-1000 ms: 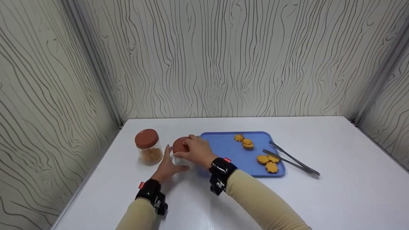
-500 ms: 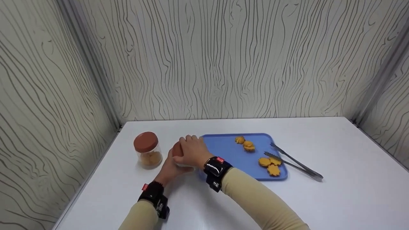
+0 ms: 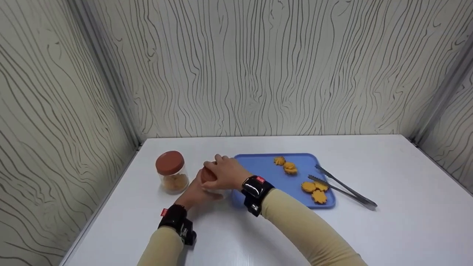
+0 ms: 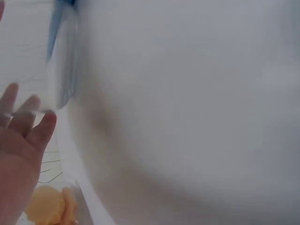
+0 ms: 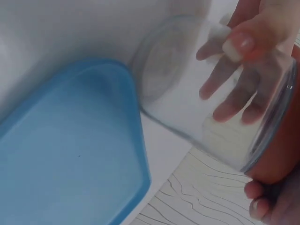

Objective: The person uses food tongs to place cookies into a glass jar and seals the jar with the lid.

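A clear jar (image 5: 187, 93) with a brownish-red lid (image 3: 207, 175) stands between the two hands, beside the tray's left edge. No contents show through its wall. My left hand (image 3: 195, 193) holds the jar's body, its fingers visible through the clear wall in the right wrist view and its thumb on the near side. From above, my right hand (image 3: 230, 173) grips the lid, fingers over the far rim and thumb at the near rim. Left of them is a second clear jar (image 3: 175, 182), its red lid (image 3: 170, 162) on and several biscuits (image 4: 44, 205) inside.
A blue tray (image 3: 258, 181) lies to the right, with scalloped yellow biscuits (image 3: 290, 168) at its back and flat yellow biscuits (image 3: 319, 196) at its front right. Metal tongs (image 3: 349, 192) rest across the tray's right edge. A patterned wall (image 3: 236, 74) rises behind the white table (image 3: 406, 221).
My left hand has closed in around the jar's body from a looser, spread pose. My right hand has spread further over the lid, covering more of it. Tray, tongs and second jar stay put.
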`<state>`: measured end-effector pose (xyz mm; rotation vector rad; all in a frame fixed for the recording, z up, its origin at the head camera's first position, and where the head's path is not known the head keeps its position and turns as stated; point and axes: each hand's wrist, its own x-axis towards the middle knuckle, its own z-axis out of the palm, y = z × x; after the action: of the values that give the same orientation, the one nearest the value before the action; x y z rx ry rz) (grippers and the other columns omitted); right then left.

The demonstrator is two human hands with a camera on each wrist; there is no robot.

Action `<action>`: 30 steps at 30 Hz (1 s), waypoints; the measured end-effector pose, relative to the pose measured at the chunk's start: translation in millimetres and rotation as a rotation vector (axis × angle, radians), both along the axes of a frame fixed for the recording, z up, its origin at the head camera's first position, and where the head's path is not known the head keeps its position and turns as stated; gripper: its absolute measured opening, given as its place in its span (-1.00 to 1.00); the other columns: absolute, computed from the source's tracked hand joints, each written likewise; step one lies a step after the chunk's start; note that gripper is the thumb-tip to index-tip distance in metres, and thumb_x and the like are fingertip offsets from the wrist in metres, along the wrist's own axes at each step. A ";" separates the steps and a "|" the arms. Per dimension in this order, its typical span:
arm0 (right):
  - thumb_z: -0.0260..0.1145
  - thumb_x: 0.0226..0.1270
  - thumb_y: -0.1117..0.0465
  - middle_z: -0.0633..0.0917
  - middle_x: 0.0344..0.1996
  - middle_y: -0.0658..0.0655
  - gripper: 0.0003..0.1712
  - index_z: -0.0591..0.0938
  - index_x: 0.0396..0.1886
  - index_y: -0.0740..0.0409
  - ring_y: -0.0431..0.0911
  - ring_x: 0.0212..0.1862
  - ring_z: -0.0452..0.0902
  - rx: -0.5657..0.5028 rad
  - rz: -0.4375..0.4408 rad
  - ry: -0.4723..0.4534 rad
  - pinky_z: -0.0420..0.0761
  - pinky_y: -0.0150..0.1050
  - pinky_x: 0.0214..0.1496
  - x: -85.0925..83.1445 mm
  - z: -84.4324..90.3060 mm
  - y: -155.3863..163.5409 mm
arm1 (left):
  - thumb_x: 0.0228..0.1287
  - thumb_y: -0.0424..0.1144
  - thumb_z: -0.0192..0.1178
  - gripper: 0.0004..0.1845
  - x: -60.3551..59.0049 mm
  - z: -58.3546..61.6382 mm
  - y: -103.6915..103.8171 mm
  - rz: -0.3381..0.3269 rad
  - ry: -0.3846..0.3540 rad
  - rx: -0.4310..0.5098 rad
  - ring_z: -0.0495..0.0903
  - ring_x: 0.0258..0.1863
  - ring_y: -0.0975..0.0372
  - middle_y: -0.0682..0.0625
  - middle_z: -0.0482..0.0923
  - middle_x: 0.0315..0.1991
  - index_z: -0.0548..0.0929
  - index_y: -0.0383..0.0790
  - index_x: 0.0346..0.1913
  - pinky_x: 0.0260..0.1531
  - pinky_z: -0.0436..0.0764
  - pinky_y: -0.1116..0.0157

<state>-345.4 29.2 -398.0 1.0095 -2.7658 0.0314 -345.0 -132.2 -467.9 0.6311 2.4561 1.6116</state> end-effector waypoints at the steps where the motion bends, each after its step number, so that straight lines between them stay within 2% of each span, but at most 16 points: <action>1: 0.14 0.24 -0.36 0.53 -0.03 0.19 -0.23 0.46 0.33 -0.06 -0.02 -0.15 0.48 0.006 0.018 -0.023 0.54 -0.16 -0.21 0.3 2.2 0.5 | -0.10 -0.21 0.56 0.20 0.0 0.9 -1.4 -0.015 0.006 -0.009 0.24 0.35 0.02 -0.20 0.15 0.42 -0.08 -0.32 0.48 0.30 0.28 0.01; 4: 0.16 0.25 -0.27 0.51 0.02 0.17 -0.27 0.41 0.38 -0.14 -0.04 -0.11 0.42 0.049 0.060 -0.089 0.51 -0.17 -0.17 1.0 9.6 1.1 | -0.07 -0.25 0.54 0.17 -0.6 2.6 -2.9 -0.067 0.060 -0.027 0.24 0.35 0.05 -0.15 0.15 0.43 -0.06 -0.28 0.49 0.32 0.26 0.05; 7: 0.15 0.28 -0.26 0.49 0.03 0.13 -0.30 0.39 0.39 -0.21 -0.04 -0.09 0.38 0.071 0.063 -0.150 0.48 -0.15 -0.11 2.0 17.4 0.1 | -0.04 -0.29 0.52 0.11 -0.8 4.2 -1.3 -0.097 0.118 -0.019 0.24 0.36 0.09 -0.09 0.15 0.44 0.00 -0.22 0.50 0.34 0.23 0.06; 9: 0.11 0.32 -0.30 0.48 0.01 0.10 -0.35 0.42 0.35 -0.22 -0.05 -0.09 0.37 0.053 0.055 -0.169 0.47 -0.13 -0.10 1.7 18.9 -1.9 | -0.02 -0.28 0.51 0.09 0.6 3.7 -0.3 -0.084 0.111 -0.004 0.23 0.36 0.09 -0.08 0.14 0.45 0.02 -0.21 0.51 0.34 0.22 0.04; 12: 0.04 0.36 -0.37 0.48 -0.05 0.09 -0.39 0.49 0.24 -0.19 -0.05 -0.12 0.36 0.014 0.038 -0.173 0.45 -0.12 -0.11 2.4 17.8 -6.5 | -0.02 -0.24 0.51 0.08 3.2 0.6 0.9 -0.041 0.056 0.032 0.20 0.36 0.04 -0.12 0.11 0.46 0.06 -0.25 0.51 0.34 0.19 -0.02; 15: 0.04 0.36 -0.37 0.47 -0.12 0.09 -0.42 0.53 0.14 -0.15 -0.04 -0.16 0.36 0.005 0.019 -0.153 0.45 -0.13 -0.16 4.2 14.8 -12.4 | -0.02 -0.17 0.52 0.11 5.5 -4.7 1.1 0.005 0.016 0.046 0.16 0.38 0.00 -0.17 0.06 0.48 0.04 -0.28 0.51 0.35 0.16 -0.07; 20: 0.10 0.35 -0.32 0.50 -0.06 0.12 -0.40 0.52 0.20 -0.08 0.00 -0.11 0.42 0.024 -0.047 -0.099 0.51 -0.10 -0.14 6.1 8.9 -17.1 | -0.03 -0.14 0.53 0.18 3.8 -9.0 4.6 0.004 0.054 0.039 0.10 0.43 0.01 -0.17 -0.01 0.50 -0.07 -0.29 0.52 0.37 0.13 -0.04; 25: -0.02 0.33 -0.36 0.51 0.05 0.17 -0.28 0.44 0.35 -0.11 0.05 -0.02 0.43 0.150 -0.158 0.048 0.52 0.00 -0.08 11.2 4.7 -22.8 | -0.06 -0.21 0.54 0.23 5.4 -7.8 3.8 -0.015 0.106 0.044 0.04 0.46 0.01 -0.21 -0.03 0.51 -0.14 -0.35 0.51 0.38 0.10 -0.01; 28: -0.08 0.28 -0.46 0.52 0.02 0.17 -0.21 0.40 0.39 -0.22 0.04 -0.06 0.43 0.220 -0.216 0.101 0.53 -0.01 -0.20 15.0 6.8 -24.9 | -0.05 -0.25 0.53 0.20 5.8 -6.0 3.4 -0.027 0.125 0.037 0.04 0.46 0.03 -0.19 -0.02 0.51 -0.12 -0.34 0.51 0.39 0.08 0.01; 30: -0.06 0.26 -0.49 0.54 0.00 0.18 -0.19 0.40 0.40 -0.25 0.03 -0.10 0.45 0.232 -0.217 0.106 0.55 -0.05 -0.27 16.6 10.0 -24.3 | -0.05 -0.26 0.53 0.19 5.3 -5.0 3.6 -0.037 0.133 0.036 0.04 0.46 0.03 -0.19 -0.02 0.51 -0.11 -0.33 0.51 0.39 0.08 0.02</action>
<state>-328.8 4.8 -388.0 0.7285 -2.8080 -0.3709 -339.7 -128.6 -472.9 0.8099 2.4953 1.6535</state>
